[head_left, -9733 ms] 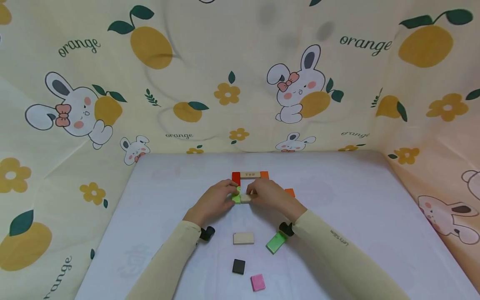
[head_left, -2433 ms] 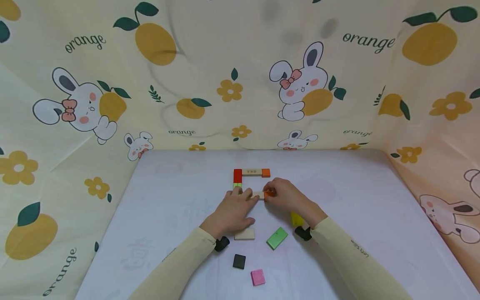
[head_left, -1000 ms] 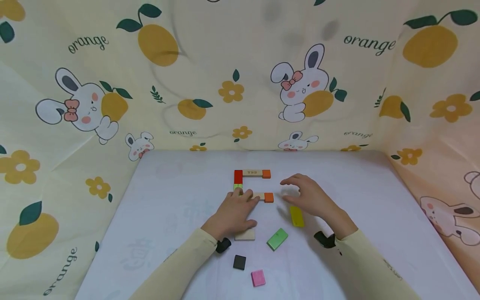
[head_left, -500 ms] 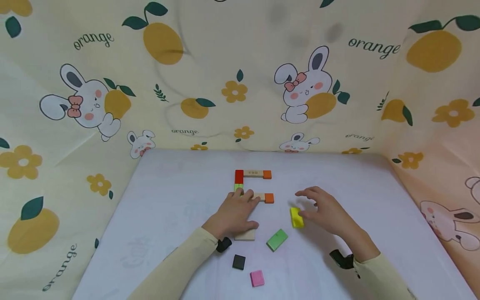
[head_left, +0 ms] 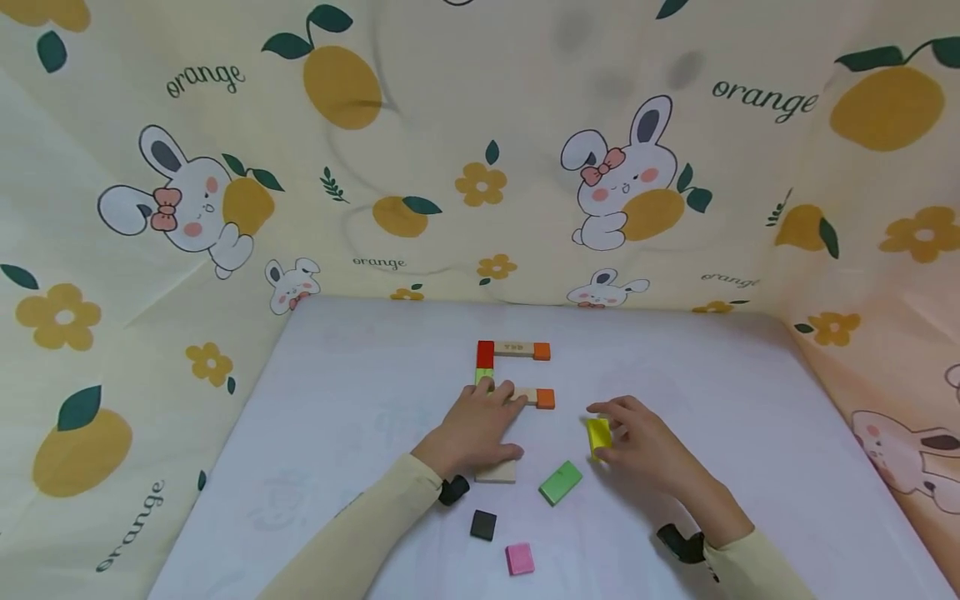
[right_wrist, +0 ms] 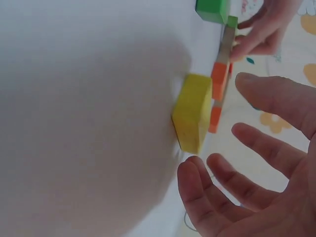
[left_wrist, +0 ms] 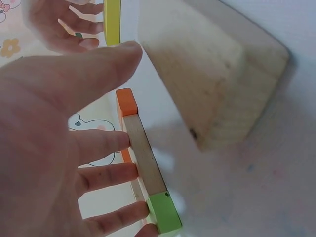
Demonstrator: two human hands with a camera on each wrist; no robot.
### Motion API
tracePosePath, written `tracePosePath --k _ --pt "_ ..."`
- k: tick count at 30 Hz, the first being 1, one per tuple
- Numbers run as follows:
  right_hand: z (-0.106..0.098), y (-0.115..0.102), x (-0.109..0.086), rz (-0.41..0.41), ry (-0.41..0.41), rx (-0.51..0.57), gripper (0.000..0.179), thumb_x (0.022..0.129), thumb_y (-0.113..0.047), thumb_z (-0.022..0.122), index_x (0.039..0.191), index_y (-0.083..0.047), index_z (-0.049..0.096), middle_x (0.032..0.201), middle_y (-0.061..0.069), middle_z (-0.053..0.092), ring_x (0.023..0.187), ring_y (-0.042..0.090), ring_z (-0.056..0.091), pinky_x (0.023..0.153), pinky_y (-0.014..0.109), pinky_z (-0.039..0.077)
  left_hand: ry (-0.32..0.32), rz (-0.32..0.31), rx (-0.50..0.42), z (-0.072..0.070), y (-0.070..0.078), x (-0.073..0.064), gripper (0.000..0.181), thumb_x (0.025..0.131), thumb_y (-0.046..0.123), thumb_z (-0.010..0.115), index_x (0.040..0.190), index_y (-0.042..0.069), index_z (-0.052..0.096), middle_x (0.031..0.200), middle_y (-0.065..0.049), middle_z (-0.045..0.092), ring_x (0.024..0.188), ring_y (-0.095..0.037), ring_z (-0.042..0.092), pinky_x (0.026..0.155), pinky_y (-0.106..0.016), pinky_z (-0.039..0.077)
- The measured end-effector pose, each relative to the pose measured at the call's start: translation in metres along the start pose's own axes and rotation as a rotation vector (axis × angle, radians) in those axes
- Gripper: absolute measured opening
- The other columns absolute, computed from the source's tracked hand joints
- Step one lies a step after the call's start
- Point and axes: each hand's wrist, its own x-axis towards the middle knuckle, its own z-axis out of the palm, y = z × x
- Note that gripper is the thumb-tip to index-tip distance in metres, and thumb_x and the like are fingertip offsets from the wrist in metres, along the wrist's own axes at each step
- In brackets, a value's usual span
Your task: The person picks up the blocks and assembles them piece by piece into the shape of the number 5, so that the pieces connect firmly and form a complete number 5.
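An unfinished outline of small blocks lies on the white table (head_left: 360, 433): a red block (head_left: 485, 353), a printed wooden block (head_left: 517, 349) and an orange block (head_left: 542, 352) at the back. In front of them run a light green block (head_left: 483, 376), a plain wooden block (head_left: 528, 395) and another orange block (head_left: 546, 399). My left hand (head_left: 487, 408) rests flat with straight fingers (left_wrist: 106, 175) against the plain wooden block (left_wrist: 143, 153). My right hand (head_left: 626, 429) hovers spread around a yellow block (head_left: 598, 433), its thumb (right_wrist: 195, 180) at the end of that yellow block (right_wrist: 192, 112).
Loose pieces lie near me: a green block (head_left: 561, 482), a wide wooden block (head_left: 497, 473) partly under my left wrist, a black block (head_left: 483, 524) and a pink block (head_left: 520, 558). Printed fabric walls enclose the table on three sides.
My right hand left the front orange block in the row and moved right and toward me to the yellow block. My left hand stayed on the front row.
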Motion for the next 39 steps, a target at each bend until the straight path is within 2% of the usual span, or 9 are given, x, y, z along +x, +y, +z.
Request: tracePosePath --k 13,25,39 --pt "0.015 0.002 -0.001 0.05 -0.004 -0.059 0.061 0.083 -0.009 0.094 0.139 -0.011 0.07 0.132 0.015 0.06 0.101 0.026 0.06 0.083 0.037 0.06 0.0 -0.012 0.017 0.005 0.0 0.001 0.076 0.099 0.057 0.074 0.163 0.021 0.052 0.15 -0.003 0.054 0.14 -0.032 0.046 0.113 -0.049 0.046" --pt "0.014 0.003 -0.003 0.013 0.031 -0.072 0.053 0.082 -0.004 0.093 0.131 -0.009 0.074 0.134 0.014 0.061 0.1 0.025 0.061 0.085 0.039 0.06 0.032 -0.003 0.023 0.006 0.0 0.003 0.073 0.1 0.054 0.074 0.161 0.021 0.054 0.148 -0.003 0.056 0.139 -0.033 0.047 0.112 -0.049 0.047" --pt "0.017 0.004 -0.003 0.014 0.045 -0.088 0.057 0.08 -0.003 0.094 0.133 -0.001 0.073 0.132 0.017 0.062 0.095 0.023 0.063 0.086 0.042 0.061 0.034 0.003 0.021 0.006 0.001 0.001 0.073 0.1 0.054 0.074 0.161 0.02 0.055 0.147 -0.004 0.056 0.139 -0.033 0.047 0.111 -0.049 0.047"
